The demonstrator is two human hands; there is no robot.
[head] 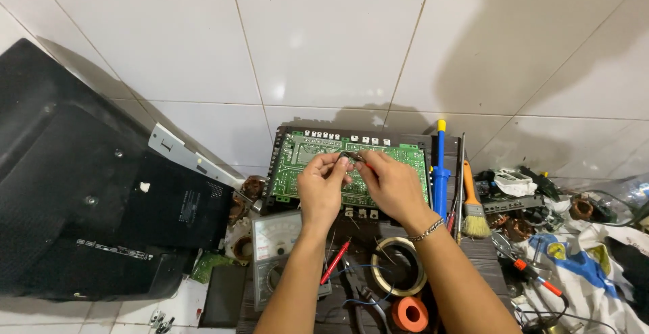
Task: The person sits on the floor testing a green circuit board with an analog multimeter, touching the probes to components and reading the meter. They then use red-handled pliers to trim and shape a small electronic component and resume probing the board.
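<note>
glossy white tiled floor [324, 36], glare spots

The small dark part [351, 156] pinched between the left hand [320, 186] and the right hand [392, 186] is too small to identify. Both hands cover the middle of the green circuit board [297, 155]. Below the left forearm, the analog multimeter [277, 249] is partly hidden. Near the right elbow, the orange tape roll [410, 314] is cut by the bottom edge.

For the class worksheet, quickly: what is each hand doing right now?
Left hand: closed, pinching a small dark part above the green circuit board.
Right hand: closed, pinching the same part.
</note>
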